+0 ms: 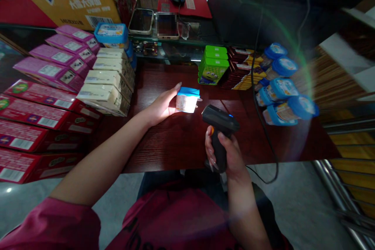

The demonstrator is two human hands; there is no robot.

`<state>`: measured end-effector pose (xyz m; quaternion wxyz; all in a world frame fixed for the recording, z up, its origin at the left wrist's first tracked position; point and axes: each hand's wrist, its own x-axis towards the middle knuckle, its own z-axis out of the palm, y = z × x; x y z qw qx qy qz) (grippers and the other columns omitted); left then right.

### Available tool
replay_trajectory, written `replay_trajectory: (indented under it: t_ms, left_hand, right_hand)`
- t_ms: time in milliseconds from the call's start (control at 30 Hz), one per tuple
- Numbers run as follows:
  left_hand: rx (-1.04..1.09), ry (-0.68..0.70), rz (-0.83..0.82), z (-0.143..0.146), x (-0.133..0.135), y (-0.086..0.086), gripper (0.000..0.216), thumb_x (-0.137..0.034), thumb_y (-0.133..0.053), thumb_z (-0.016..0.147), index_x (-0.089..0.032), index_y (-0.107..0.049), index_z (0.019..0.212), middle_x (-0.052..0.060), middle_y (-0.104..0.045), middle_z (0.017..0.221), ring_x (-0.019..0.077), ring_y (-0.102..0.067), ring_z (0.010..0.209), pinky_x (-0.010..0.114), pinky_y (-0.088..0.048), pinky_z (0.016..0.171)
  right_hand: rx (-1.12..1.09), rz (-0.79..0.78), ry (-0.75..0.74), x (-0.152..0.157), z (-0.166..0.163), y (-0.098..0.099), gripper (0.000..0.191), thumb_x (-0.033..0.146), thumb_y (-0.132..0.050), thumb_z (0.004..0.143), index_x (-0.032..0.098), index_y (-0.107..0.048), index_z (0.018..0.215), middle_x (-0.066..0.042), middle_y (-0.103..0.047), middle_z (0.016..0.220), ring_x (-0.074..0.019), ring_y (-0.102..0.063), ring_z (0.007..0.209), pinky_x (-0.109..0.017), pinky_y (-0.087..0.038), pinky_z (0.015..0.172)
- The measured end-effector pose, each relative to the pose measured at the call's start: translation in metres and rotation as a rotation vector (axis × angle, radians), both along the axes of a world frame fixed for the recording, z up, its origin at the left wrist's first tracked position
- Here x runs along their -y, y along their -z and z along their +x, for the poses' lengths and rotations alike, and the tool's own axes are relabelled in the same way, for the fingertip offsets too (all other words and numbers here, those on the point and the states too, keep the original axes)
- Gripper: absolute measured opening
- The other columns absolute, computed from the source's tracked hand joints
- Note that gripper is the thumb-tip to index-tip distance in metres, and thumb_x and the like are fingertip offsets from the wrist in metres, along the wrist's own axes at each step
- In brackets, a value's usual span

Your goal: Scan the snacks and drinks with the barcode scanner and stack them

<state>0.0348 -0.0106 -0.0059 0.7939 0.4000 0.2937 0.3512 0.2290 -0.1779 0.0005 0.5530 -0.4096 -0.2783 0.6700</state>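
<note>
My left hand (165,105) is closed round a small plastic tub (186,100) with a blue lid, its fingers behind it and the thumb at the lid's edge. Bright light falls on the tub's label side, which faces the scanner. In my right hand (227,150) is a black barcode scanner (220,119), gripped by its handle with the fingers near the orange trigger. The scanner's head points left toward the tub, a short gap apart from it. A small blue light glows on top of the scanner.
Red boxes (38,129), purple boxes (58,56) and cream boxes (107,76) stand at left. Green packs (213,64), dark yellow-edged packs (241,68) and blue-lidded tubs (283,88) stand at right. A cable (258,97) hangs over the brown desk (166,144). Phones (141,21) lie behind.
</note>
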Motion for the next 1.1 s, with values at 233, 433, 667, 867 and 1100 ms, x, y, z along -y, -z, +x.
replay_trajectory:
  t_ms: [233, 433, 667, 867, 1100]
  left_hand:
    - [-0.017, 0.025, -0.014, 0.002, -0.001, -0.001, 0.061, -0.072, -0.072, 0.09, -0.019, -0.077, 0.12, 0.017, -0.08, 0.125, 0.0374, -0.076, 0.122, 0.057, -0.062, 0.106]
    - [-0.048, -0.027, 0.014, 0.002, 0.001, -0.005, 0.057, -0.068, -0.071, 0.093, -0.017, -0.077, 0.117, 0.016, -0.082, 0.118, 0.0358, -0.077, 0.12, 0.052, -0.062, 0.106]
    - [-0.099, -0.092, 0.124, 0.001, 0.004, -0.003, 0.064, -0.067, -0.081, 0.085, -0.017, -0.075, 0.126, 0.016, -0.078, 0.129, 0.0341, -0.075, 0.121, 0.047, -0.065, 0.102]
    - [-0.219, -0.141, 0.436, 0.037, 0.017, -0.01, 0.065, -0.055, -0.091, 0.077, -0.025, -0.074, 0.132, 0.011, -0.07, 0.149, 0.034, -0.065, 0.138, 0.05, -0.052, 0.119]
    - [-0.132, 0.067, 0.688, 0.13, 0.045, -0.021, 0.065, -0.05, -0.093, 0.075, -0.027, -0.071, 0.132, 0.011, -0.07, 0.146, 0.0334, -0.065, 0.137, 0.05, -0.049, 0.121]
  right_hand:
    - [-0.013, 0.028, -0.011, 0.0, 0.0, 0.0, 0.036, 0.052, -0.081, 0.091, 0.019, -0.07, 0.099, 0.006, -0.061, 0.059, -0.008, -0.048, 0.035, -0.017, -0.046, 0.032]
    - [-0.008, 0.025, -0.013, 0.001, 0.0, 0.001, 0.038, 0.053, -0.082, 0.088, 0.019, -0.07, 0.098, 0.006, -0.062, 0.058, -0.0079, -0.049, 0.035, -0.017, -0.045, 0.033]
    - [-0.033, 0.059, 0.036, -0.001, -0.001, 0.0, 0.038, 0.053, -0.082, 0.087, 0.02, -0.068, 0.097, 0.007, -0.062, 0.057, -0.0079, -0.048, 0.034, -0.017, -0.046, 0.032]
    - [-0.145, 0.122, 0.259, 0.024, 0.015, 0.008, 0.038, 0.053, -0.082, 0.087, 0.021, -0.067, 0.101, 0.007, -0.061, 0.055, -0.0076, -0.045, 0.032, -0.016, -0.043, 0.031]
    - [-0.098, 0.179, 0.509, 0.067, 0.06, 0.002, 0.034, 0.053, -0.078, 0.089, 0.024, -0.065, 0.101, 0.008, -0.059, 0.057, -0.0091, -0.043, 0.033, -0.019, -0.042, 0.032]
